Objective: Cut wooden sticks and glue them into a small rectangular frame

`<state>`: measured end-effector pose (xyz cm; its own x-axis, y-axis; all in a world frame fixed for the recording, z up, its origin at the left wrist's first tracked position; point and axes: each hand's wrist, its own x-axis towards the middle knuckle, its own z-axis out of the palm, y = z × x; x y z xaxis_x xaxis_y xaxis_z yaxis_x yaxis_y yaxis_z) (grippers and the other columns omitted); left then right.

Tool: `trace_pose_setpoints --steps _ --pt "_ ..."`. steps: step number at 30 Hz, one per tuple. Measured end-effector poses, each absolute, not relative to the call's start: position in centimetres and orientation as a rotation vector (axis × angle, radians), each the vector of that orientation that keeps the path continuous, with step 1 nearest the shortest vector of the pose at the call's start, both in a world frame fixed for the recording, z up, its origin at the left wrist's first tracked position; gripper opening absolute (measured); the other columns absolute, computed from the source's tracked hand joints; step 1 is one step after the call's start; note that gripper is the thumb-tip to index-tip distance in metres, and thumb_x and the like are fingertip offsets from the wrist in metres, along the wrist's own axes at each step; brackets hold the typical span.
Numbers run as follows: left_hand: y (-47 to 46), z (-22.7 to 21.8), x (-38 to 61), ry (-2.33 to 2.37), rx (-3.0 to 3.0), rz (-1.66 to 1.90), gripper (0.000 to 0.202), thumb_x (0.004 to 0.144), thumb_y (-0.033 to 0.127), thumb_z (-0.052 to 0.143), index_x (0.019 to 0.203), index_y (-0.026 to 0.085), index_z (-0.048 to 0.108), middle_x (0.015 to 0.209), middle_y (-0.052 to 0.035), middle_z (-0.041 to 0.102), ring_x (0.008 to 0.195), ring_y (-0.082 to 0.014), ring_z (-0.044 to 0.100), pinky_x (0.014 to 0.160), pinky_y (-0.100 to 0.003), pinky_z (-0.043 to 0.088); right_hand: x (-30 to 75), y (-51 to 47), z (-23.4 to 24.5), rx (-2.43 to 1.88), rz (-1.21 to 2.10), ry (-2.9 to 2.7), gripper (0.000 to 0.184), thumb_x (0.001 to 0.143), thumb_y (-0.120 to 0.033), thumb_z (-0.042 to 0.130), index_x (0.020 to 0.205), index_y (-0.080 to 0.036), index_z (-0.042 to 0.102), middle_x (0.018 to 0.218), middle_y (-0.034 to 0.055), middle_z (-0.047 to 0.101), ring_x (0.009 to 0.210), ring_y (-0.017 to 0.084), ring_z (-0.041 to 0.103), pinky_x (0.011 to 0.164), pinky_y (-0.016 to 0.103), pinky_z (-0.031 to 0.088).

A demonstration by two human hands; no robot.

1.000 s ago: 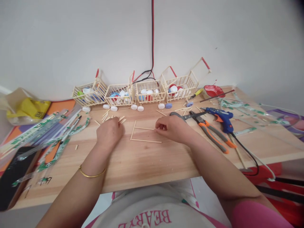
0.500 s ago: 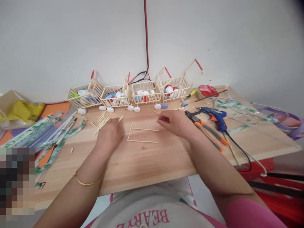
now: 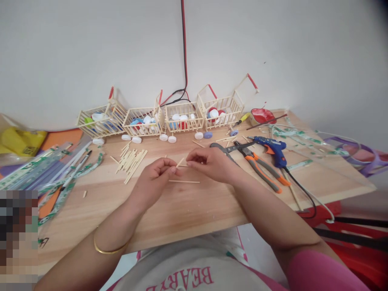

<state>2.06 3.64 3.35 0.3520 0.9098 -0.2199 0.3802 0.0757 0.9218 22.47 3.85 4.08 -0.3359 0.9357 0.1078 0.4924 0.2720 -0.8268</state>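
Note:
My left hand (image 3: 157, 178) is closed in a pinch on a short wooden stick (image 3: 180, 162), which slants up between the two hands. Close by on the right, my right hand (image 3: 207, 163) has its thumb and fingers pressed together near the stick's far end; whether anything is in them is hidden. Beneath the hands lies a layout of thin sticks, of which the lower stick (image 3: 184, 182) shows plainly and the others are mostly covered. A loose pile of short sticks (image 3: 131, 159) lies left of my left hand.
Several small stick-built carts (image 3: 142, 128) with bottle caps inside line the wall. To the right lie scissors (image 3: 224, 148), orange-handled pliers (image 3: 266, 171) and a blue glue gun (image 3: 274, 149) with its cord. Plastic-wrapped strips (image 3: 48, 169) cover the left side.
My left hand has left the stick pile and moved right with a stick in its fingertips. My right hand has shifted slightly left to meet it over the laid-out sticks.

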Motion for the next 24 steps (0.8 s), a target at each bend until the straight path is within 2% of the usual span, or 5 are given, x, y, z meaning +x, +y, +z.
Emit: trace_pose_setpoints --steps 6,13,17,20,24 --pt "2.9 3.1 2.7 1.046 1.348 0.595 0.023 0.081 0.039 0.056 0.090 0.018 0.054 0.080 -0.0023 0.068 0.055 -0.0084 0.051 0.051 -0.019 0.036 21.0 3.8 3.3 -1.126 1.374 -1.631 0.020 0.077 -0.033 0.061 0.077 -0.014 0.058 0.067 -0.0023 0.054 0.061 0.008 0.047 0.057 0.021 0.039" --pt "2.8 3.5 2.8 1.004 1.411 0.565 0.021 0.075 0.033 0.060 0.086 0.015 0.061 0.066 0.0011 0.059 0.053 -0.0086 0.048 0.053 -0.022 0.039 21.2 3.9 3.3 -1.144 1.413 -1.611 0.026 0.072 -0.039 0.066 0.074 -0.014 0.058 0.063 -0.0045 0.049 0.056 0.007 0.042 0.053 0.020 0.034" --pt "3.5 3.8 1.8 1.161 1.650 0.588 0.019 0.078 0.032 0.055 0.085 0.017 0.064 0.076 -0.0009 0.065 0.065 -0.0121 0.055 0.060 -0.023 0.041 21.7 4.1 3.2 -1.213 1.294 -1.656 0.026 0.078 -0.041 0.059 0.077 -0.015 0.059 0.065 -0.0026 0.052 0.058 0.008 0.044 0.054 0.021 0.036" --pt "4.7 4.1 0.3 1.430 1.853 0.616 0.021 0.079 0.033 0.052 0.086 0.018 0.065 0.073 0.0000 0.065 0.065 -0.0131 0.056 0.061 -0.024 0.040 22.5 4.4 3.3 -1.328 1.070 -1.697 0.028 0.081 -0.042 0.055 0.081 -0.015 0.062 0.067 -0.0012 0.055 0.058 0.009 0.046 0.054 0.021 0.036" --pt "6.3 4.1 -1.4 1.694 2.096 0.351 0.025 0.078 0.033 0.049 0.093 0.019 0.065 0.071 -0.0017 0.066 0.064 -0.0166 0.058 0.058 -0.026 0.038 23.6 4.7 3.6 -1.422 0.821 -1.797 0.026 0.082 -0.039 0.053 0.079 -0.015 0.063 0.067 -0.0004 0.056 0.058 0.009 0.045 0.053 0.022 0.034"
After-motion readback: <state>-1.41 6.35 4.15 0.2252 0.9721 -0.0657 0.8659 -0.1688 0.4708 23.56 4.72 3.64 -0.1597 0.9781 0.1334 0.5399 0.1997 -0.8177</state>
